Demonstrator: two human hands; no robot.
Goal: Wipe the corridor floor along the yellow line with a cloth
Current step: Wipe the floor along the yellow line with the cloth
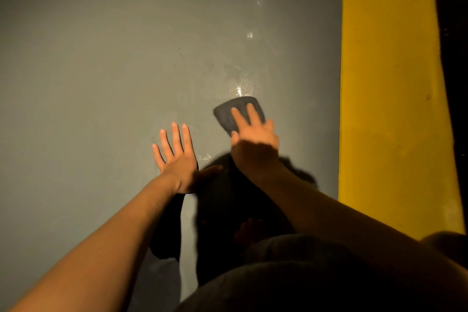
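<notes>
Under the right hand (254, 143) (fingers flat) lies the cloth (234, 111).

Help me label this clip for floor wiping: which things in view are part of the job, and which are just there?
Part of the job:
- cloth, pressed flat by the right hand
- grey floor
- yellow line

Just there:
- left hand, flat on the floor, fingers spread
- wet glints beyond the cloth
</notes>
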